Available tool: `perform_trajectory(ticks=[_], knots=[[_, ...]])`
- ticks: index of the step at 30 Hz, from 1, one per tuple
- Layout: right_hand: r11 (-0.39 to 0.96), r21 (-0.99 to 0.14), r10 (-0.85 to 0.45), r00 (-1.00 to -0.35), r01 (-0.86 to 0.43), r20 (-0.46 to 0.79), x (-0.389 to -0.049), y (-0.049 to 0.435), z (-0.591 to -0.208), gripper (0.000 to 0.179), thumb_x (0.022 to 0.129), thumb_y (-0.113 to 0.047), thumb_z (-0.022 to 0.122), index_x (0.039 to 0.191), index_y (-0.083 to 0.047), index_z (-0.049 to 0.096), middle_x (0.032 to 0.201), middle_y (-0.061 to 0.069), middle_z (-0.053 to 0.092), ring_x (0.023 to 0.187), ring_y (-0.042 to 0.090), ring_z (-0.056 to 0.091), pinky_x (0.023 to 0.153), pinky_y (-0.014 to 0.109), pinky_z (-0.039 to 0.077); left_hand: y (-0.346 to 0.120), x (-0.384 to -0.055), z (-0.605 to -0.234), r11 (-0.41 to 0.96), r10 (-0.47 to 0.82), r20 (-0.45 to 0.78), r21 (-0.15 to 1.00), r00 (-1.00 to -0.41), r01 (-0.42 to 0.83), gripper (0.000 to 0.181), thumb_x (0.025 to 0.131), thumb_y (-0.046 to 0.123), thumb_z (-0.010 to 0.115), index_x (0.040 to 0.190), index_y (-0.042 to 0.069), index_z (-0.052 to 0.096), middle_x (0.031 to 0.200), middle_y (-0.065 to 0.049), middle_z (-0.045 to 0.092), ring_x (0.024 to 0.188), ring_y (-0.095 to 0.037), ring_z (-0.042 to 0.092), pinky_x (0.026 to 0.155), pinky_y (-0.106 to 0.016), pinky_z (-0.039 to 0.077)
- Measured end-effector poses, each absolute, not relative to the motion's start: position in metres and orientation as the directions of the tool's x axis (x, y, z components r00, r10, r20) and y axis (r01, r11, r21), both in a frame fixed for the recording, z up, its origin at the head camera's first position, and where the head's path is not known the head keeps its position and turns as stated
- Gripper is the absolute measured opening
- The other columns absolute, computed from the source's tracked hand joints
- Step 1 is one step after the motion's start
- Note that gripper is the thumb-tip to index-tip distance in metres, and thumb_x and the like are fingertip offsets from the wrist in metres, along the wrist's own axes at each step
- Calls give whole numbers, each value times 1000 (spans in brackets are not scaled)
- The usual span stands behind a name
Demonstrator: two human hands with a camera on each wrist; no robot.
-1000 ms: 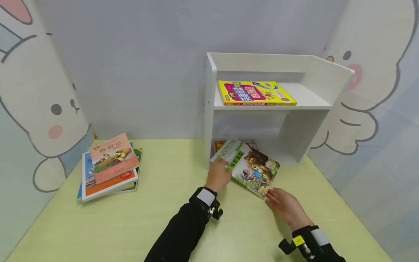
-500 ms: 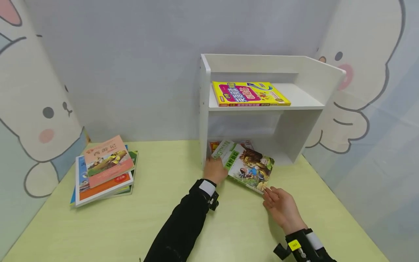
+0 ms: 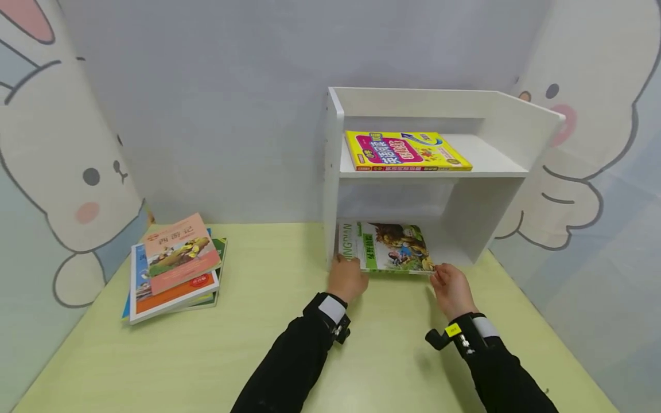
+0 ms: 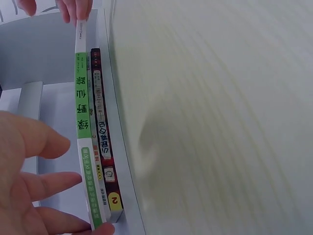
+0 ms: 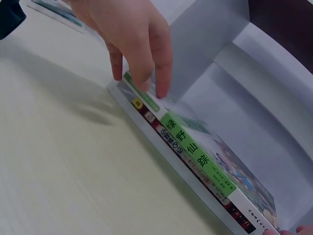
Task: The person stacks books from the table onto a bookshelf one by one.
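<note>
A children's book (image 3: pixel 395 246) with a lion on its cover lies flat on the bookcase's lower shelf, its green-and-white spine (image 4: pixel 82 98) facing out. Beneath it is a book with a dark red spine (image 5: pixel 181 147), mostly covered. My left hand (image 3: pixel 347 278) holds the lion book by the left end of its spine; the right wrist view shows those fingers (image 5: pixel 142 63) at the corner. At the spine's other end, my right hand (image 3: pixel 451 289) pinches the book, its fingers (image 4: pixel 71 9) over the edge.
The white two-tier bookcase (image 3: pixel 516 123) stands at the back of the pale table (image 3: pixel 206 367). On its upper shelf lies a yellow book (image 3: pixel 408 152). Several books are piled at the left, topped by a salmon-coloured one (image 3: pixel 181 252). Walls with cartoon prints border the table.
The lion book has turned from a slant to square with the shelf and slid back over the lower book. My right hand has moved forward with it; the left stays at its end.
</note>
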State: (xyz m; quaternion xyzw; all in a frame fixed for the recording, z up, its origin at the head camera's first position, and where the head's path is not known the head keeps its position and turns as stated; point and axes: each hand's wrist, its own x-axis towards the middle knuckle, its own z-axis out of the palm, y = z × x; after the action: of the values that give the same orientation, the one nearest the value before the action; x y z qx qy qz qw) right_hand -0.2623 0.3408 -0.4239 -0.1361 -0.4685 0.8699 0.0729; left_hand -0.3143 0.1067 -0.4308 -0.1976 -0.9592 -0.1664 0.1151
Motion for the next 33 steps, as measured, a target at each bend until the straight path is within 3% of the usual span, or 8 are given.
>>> perform_trajectory(ticks=[4, 8, 12, 18, 21, 24, 26, 33], knots=[[-534, -843, 257, -939, 59, -228, -269, 333, -412, 68, 104, -15, 29, 153, -14, -18, 160, -2, -18, 145, 7, -4, 114, 18, 17, 104, -309, -432, 839, 351, 346, 296, -870, 456, 12, 83, 12, 62, 73, 8, 63, 49, -3, 47, 88, -38, 64, 96, -44, 43], [-557, -829, 268, -932, 55, -242, -273, 332, -409, 42, 102, -8, 30, 144, -13, 28, 159, -8, -23, 146, 7, -10, 116, 22, 13, 101, -303, -431, 801, 361, 396, 331, -844, 498, 22, 79, 9, 63, 60, 11, 52, 52, 0, 46, 68, -27, 58, 83, -40, 46], [-576, -817, 297, -928, 14, -225, -277, 332, -410, 13, 100, -5, 36, 89, -11, 36, 161, -8, -8, 145, 8, -2, 117, 26, 15, 99, -299, -427, 778, 373, 379, 369, -847, 508, 12, 81, 10, 63, 70, 7, 63, 63, -3, 61, 77, -29, 63, 90, -41, 45], [-582, -811, 365, -910, -60, -195, -276, 328, -410, 28, 100, -4, 38, 73, -11, 43, 104, -4, 38, 118, 12, 32, 116, 33, 21, 94, -301, -424, 714, 353, 313, 520, -882, 470, 26, 87, 8, 61, 110, 2, 71, 80, -14, 72, 120, -43, 54, 101, -45, 44], [-613, -789, 356, -906, -40, -231, -274, 324, -411, 22, 101, -6, 34, 103, -12, 55, 111, -1, 41, 105, 8, 36, 115, 31, 23, 90, -304, -424, 658, 340, 271, 615, -901, 434, 28, 90, 6, 59, 116, 2, 69, 95, -19, 72, 123, -43, 51, 93, -43, 50], [-674, -739, 299, -907, 19, -297, -270, 317, -413, 58, 101, -9, 30, 154, -21, 11, 157, 5, 12, 101, 4, 34, 115, 26, 20, 83, -303, -425, 605, 333, 229, 693, -915, 393, 31, 93, 8, 57, 123, 1, 64, 122, -18, 64, 124, -38, 52, 93, -42, 49], [-714, -697, 238, -914, 64, -328, -266, 309, -414, 72, 102, -11, 28, 151, -26, -23, 160, -3, -18, 127, 5, 27, 116, 24, 14, 76, -300, -424, 568, 322, 208, 738, -924, 364, 34, 94, 9, 56, 127, 2, 61, 129, -18, 60, 123, -35, 53, 94, -43, 48], [-768, -623, 120, -923, 147, -365, -249, 273, -421, 65, 105, -13, 26, 155, -19, -15, 162, 0, -12, 149, 16, -2, 117, 27, 14, 27, -291, -406, 402, 209, 226, 867, -951, 294, 32, 97, 11, 56, 127, 3, 61, 132, -14, 59, 120, -33, 55, 98, -46, 45]])
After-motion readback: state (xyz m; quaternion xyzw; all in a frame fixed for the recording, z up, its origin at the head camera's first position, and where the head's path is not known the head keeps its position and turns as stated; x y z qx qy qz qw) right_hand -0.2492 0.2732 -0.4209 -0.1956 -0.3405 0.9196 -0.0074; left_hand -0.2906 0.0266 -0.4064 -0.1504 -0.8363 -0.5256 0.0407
